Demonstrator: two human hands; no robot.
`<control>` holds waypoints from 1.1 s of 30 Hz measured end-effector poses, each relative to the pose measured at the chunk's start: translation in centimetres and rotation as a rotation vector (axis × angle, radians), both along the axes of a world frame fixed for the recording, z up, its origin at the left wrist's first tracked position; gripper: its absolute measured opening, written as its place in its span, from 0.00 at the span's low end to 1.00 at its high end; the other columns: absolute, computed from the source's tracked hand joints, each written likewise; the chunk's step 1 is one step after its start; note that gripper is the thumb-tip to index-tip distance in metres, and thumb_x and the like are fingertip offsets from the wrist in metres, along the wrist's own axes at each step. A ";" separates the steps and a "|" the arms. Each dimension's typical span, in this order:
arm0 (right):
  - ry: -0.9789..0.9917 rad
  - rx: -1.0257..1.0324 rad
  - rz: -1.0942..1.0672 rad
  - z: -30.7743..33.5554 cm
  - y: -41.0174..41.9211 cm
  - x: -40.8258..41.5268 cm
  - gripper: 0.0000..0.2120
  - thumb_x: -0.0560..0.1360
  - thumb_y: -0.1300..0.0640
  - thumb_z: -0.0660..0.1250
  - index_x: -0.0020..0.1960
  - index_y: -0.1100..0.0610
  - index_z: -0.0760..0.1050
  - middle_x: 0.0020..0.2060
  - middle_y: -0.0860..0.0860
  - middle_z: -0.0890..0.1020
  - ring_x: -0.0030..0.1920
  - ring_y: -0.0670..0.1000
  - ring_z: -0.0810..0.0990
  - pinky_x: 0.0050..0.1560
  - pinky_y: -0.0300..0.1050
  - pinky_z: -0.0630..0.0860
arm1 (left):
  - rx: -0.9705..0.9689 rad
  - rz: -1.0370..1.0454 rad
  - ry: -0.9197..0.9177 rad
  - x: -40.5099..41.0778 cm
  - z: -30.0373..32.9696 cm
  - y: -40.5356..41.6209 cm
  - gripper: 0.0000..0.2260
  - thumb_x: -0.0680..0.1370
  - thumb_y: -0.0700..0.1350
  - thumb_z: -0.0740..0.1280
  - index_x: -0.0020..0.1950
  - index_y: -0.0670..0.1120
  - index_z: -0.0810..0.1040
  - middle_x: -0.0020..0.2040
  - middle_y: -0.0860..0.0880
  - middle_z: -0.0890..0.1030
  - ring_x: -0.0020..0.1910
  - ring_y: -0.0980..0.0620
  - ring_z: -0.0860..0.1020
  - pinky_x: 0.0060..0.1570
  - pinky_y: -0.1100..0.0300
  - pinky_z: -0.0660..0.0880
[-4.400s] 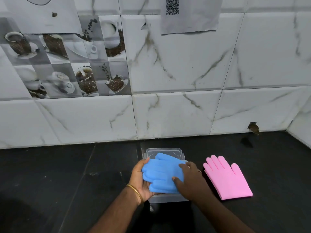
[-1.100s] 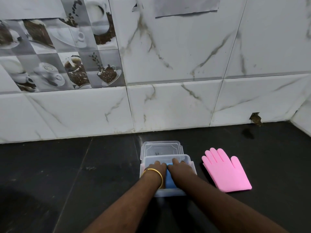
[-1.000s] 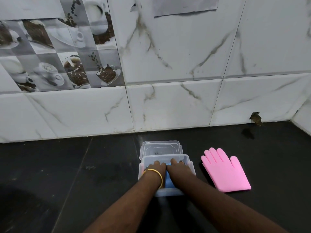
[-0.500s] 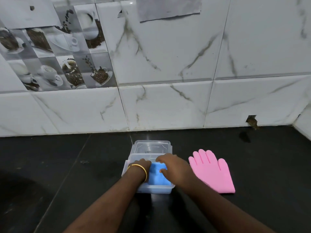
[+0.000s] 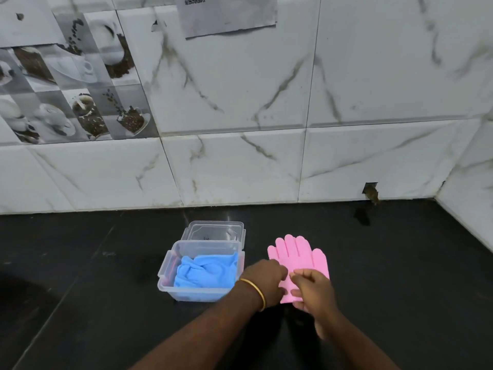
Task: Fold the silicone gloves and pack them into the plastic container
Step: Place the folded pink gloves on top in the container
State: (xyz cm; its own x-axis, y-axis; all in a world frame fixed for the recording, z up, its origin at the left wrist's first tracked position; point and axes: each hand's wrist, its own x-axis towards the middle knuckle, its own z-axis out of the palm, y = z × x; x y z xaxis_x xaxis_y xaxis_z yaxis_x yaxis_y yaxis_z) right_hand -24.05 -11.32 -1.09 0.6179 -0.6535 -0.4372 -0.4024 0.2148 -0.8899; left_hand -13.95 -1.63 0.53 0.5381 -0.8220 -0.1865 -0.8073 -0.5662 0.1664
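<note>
The black stone counter carries everything here. On it stands the clear rectangular plastic container, and inside it the blue silicone glove lies crumpled and folded, filling most of the space; its clear lid lies just behind, touching the far wall of the container. To the right, the flat pink silicone glove lies unfolded on the counter, fingers pointing to the wall. So the first glove is packed and the second is in hand. The left hand and the right hand both rest on its cuff end, fingers curled; whether either grip already pinches it, I cannot tell. The next move should be a fold, then placing it on the blue one.
</note>
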 end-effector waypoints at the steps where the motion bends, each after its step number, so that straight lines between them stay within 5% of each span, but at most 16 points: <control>1: 0.024 0.078 -0.027 -0.3 -0.1 -0.8 0.01 0.77 0.57 0.67 0.48 0.53 0.78 0.46 0.52 0.83 0.46 0.54 0.82 0.38 0.47 0.81 | 0.035 -0.008 0.013 -0.4 -0.5 -0.5 0.16 0.76 0.50 0.67 0.61 0.45 0.77 0.58 0.42 0.79 0.57 0.41 0.77 0.59 0.48 0.75; 7: 0.129 0.460 -0.100 -1.7 -0.7 -2.5 0.16 0.78 0.54 0.67 0.63 0.58 0.70 0.58 0.58 0.78 0.58 0.60 0.77 0.52 0.56 0.79 | 0.125 0.003 0.062 -0.7 -2.1 -2.2 0.22 0.76 0.50 0.68 0.68 0.45 0.71 0.64 0.41 0.76 0.62 0.41 0.76 0.63 0.47 0.74; 12: -0.009 0.720 -0.234 -2.3 -0.6 -2.0 0.19 0.77 0.58 0.67 0.66 0.61 0.69 0.61 0.62 0.76 0.63 0.63 0.75 0.58 0.59 0.75 | 0.129 0.033 0.106 -1.1 -2.9 -2.6 0.23 0.75 0.50 0.69 0.68 0.45 0.70 0.63 0.41 0.77 0.62 0.41 0.75 0.63 0.48 0.74; 19: -0.093 0.734 -0.273 -2.2 -0.6 -0.7 0.08 0.75 0.58 0.71 0.52 0.59 0.76 0.59 0.60 0.79 0.64 0.61 0.76 0.64 0.59 0.73 | 0.060 0.074 0.189 -1.0 -3.2 -2.4 0.20 0.74 0.45 0.69 0.65 0.45 0.72 0.60 0.41 0.78 0.59 0.42 0.77 0.60 0.51 0.75; 23: -0.130 0.725 -0.270 -2.0 -0.7 0.5 0.15 0.74 0.59 0.72 0.59 0.61 0.76 0.51 0.59 0.82 0.56 0.60 0.80 0.65 0.59 0.74 | -0.006 0.118 0.258 -0.7 -3.2 -2.4 0.18 0.74 0.44 0.68 0.63 0.45 0.73 0.60 0.42 0.78 0.58 0.43 0.77 0.59 0.54 0.74; 29: -0.140 0.554 -0.436 -1.2 0.2 2.2 0.16 0.73 0.67 0.72 0.60 0.63 0.77 0.53 0.61 0.83 0.49 0.63 0.83 0.45 0.55 0.82 | -0.067 0.183 0.373 -0.5 -3.1 -2.1 0.14 0.77 0.48 0.66 0.61 0.47 0.75 0.59 0.45 0.80 0.56 0.47 0.78 0.59 0.55 0.75; 33: -0.173 0.501 -0.501 -0.5 -0.1 3.1 0.16 0.72 0.72 0.68 0.60 0.66 0.76 0.55 0.64 0.82 0.51 0.66 0.83 0.52 0.64 0.81 | -0.215 0.234 0.467 0.1 -2.8 -1.2 0.14 0.75 0.48 0.68 0.59 0.48 0.77 0.57 0.47 0.81 0.54 0.49 0.79 0.60 0.57 0.76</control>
